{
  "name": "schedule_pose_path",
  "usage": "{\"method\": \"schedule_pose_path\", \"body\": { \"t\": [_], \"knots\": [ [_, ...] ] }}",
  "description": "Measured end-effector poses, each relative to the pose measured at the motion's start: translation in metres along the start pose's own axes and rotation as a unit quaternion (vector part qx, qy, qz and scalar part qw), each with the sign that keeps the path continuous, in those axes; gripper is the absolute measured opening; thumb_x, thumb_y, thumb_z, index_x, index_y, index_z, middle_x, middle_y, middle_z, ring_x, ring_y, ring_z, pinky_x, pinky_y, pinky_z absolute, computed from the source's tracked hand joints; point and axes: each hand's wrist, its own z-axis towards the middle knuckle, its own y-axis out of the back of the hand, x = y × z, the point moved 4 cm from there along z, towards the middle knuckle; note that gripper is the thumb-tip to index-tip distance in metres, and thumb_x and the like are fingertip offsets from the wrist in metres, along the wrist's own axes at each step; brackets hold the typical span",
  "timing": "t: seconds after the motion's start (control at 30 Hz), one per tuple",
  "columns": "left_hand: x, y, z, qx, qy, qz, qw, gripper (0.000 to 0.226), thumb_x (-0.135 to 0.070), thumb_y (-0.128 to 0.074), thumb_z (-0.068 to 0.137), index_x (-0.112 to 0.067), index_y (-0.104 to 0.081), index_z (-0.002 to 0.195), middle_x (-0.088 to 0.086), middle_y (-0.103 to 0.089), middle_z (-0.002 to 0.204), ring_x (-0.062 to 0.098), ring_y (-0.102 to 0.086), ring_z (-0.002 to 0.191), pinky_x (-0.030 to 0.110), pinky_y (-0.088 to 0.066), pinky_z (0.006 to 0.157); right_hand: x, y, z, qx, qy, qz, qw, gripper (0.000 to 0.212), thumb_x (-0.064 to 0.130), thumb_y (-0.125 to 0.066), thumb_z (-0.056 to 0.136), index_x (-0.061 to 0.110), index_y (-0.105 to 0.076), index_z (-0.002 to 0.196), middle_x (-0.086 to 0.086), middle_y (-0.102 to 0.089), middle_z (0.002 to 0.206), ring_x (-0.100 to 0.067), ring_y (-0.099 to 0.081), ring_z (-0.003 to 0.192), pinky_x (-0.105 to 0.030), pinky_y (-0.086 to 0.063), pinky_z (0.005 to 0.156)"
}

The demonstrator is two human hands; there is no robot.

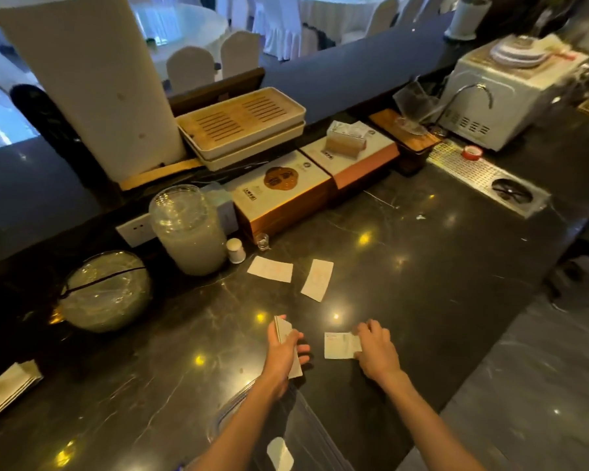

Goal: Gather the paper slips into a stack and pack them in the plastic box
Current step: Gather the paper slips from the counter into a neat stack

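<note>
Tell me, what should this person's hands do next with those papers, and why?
Probably lift the slip under the right hand and add it to the stack held in the left hand. The right fingers already rest on its edge, and it is the nearest loose slip; two more lie farther back on the counter.

Glossy dark veined stone worktop (422, 266). Matt white paper slips (270, 268). Clear glass jar (187, 226). Slatted wood tray (240, 122). Perforated shiny metal drain (470, 168).
</note>
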Motion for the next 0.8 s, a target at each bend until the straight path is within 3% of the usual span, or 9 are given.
{"method": "schedule_pose_path", "body": {
  "t": [0.1, 0.2, 0.27, 0.33, 0.43, 0.53, 0.63, 0.7, 0.8],
  "knots": [
    [0.000, 0.000, -0.002, 0.002, -0.003, -0.006, 1.000, 0.036, -0.014, -0.054, 0.101, -0.038, -0.040, 0.125, 0.015, -0.058, 0.092, 0.020, -0.059, 0.063, 0.035, -0.055, 0.055, -0.001, 0.003, 0.005, 0.018, -0.002, -0.008, 1.000, 0.051, 0.021, -0.070, 0.085, 0.023, -0.047, 0.130, -0.004, -0.044, 0.137, -0.026, -0.040, 0.127, -0.037, -0.045, 0.099],
    [-0.005, 0.007, 0.000, 0.004, -0.013, -0.006, 1.000, 0.035, -0.018, -0.057, 0.099, -0.034, -0.041, 0.126, 0.016, -0.057, 0.092, 0.020, -0.058, 0.065, 0.035, -0.055, 0.059, -0.001, 0.008, 0.015, 0.033, -0.061, 0.092, 0.993, 0.021, 0.017, -0.064, 0.089, 0.020, -0.059, 0.109, -0.006, -0.056, 0.122, -0.022, -0.052, 0.109, -0.035, -0.047, 0.088],
    [-0.008, 0.013, 0.002, -0.002, -0.023, 0.005, 1.000, 0.039, -0.022, -0.060, 0.098, -0.032, -0.041, 0.130, 0.016, -0.058, 0.093, 0.019, -0.058, 0.068, 0.034, -0.056, 0.063, 0.011, 0.008, 0.016, 0.045, -0.116, 0.299, 0.946, 0.010, 0.012, -0.063, 0.091, 0.015, -0.061, 0.100, -0.009, -0.063, 0.108, -0.017, -0.058, 0.088, -0.032, -0.051, 0.074],
    [-0.013, 0.021, 0.005, -0.013, -0.034, 0.024, 0.999, 0.049, -0.027, -0.064, 0.095, -0.034, -0.037, 0.135, 0.012, -0.062, 0.099, 0.019, -0.062, 0.077, 0.033, -0.057, 0.068, 0.039, 0.004, 0.010, 0.068, -0.152, 0.491, 0.855, 0.013, 0.010, -0.063, 0.092, 0.009, -0.061, 0.105, -0.011, -0.063, 0.104, -0.015, -0.060, 0.081, -0.029, -0.052, 0.067],
    [-0.020, 0.027, 0.011, 0.005, -0.026, 0.007, 1.000, 0.061, -0.028, -0.069, 0.091, -0.039, -0.032, 0.139, 0.011, -0.065, 0.118, 0.028, -0.071, 0.096, 0.039, -0.061, 0.072, 0.095, -0.010, 0.002, 0.139, -0.122, 0.565, 0.804, 0.012, 0.014, -0.064, 0.092, 0.010, -0.062, 0.103, -0.011, -0.068, 0.100, -0.020, -0.066, 0.086, -0.032, -0.056, 0.073],
    [-0.030, 0.040, 0.022, 0.001, -0.031, -0.021, 0.999, 0.059, -0.017, -0.067, 0.093, -0.029, -0.036, 0.141, 0.017, -0.066, 0.113, 0.030, -0.071, 0.089, 0.042, -0.061, 0.068, 0.139, -0.022, 0.002, 0.205, -0.082, 0.542, 0.811, 0.011, 0.017, -0.064, 0.093, 0.009, -0.062, 0.101, -0.013, -0.068, 0.090, -0.024, -0.065, 0.076, -0.031, -0.056, 0.066],
    [-0.040, 0.059, 0.036, -0.002, -0.043, -0.054, 0.998, 0.050, -0.011, -0.059, 0.097, -0.019, -0.036, 0.140, 0.019, -0.069, 0.111, 0.026, -0.074, 0.084, 0.040, -0.063, 0.068, 0.149, -0.013, 0.029, 0.155, -0.064, 0.506, 0.846, 0.017, 0.022, -0.056, 0.096, 0.011, -0.066, 0.087, -0.012, -0.064, 0.079, -0.018, -0.058, 0.061, -0.027, -0.049, 0.054],
    [-0.047, 0.072, 0.040, -0.005, -0.046, -0.069, 0.997, 0.051, -0.007, -0.056, 0.099, -0.022, -0.033, 0.141, 0.019, -0.066, 0.110, 0.025, -0.072, 0.081, 0.040, -0.063, 0.071, 0.134, 0.007, 0.058, 0.027, -0.113, 0.447, 0.887, 0.017, 0.026, -0.056, 0.095, 0.015, -0.064, 0.084, -0.015, -0.067, 0.089, -0.025, -0.063, 0.076, -0.037, -0.051, 0.067],
    [-0.052, 0.086, 0.045, 0.009, -0.042, -0.085, 0.995, 0.067, 0.001, -0.057, 0.095, -0.040, -0.032, 0.141, 0.018, -0.061, 0.103, 0.020, -0.067, 0.070, 0.038, -0.058, 0.063, 0.105, 0.032, 0.100, -0.089, -0.211, 0.364, 0.903, 0.030, 0.033, -0.060, 0.092, 0.010, -0.058, 0.112, -0.017, -0.065, 0.119, -0.037, -0.060, 0.110, -0.038, -0.045, 0.085]
  ]
}}
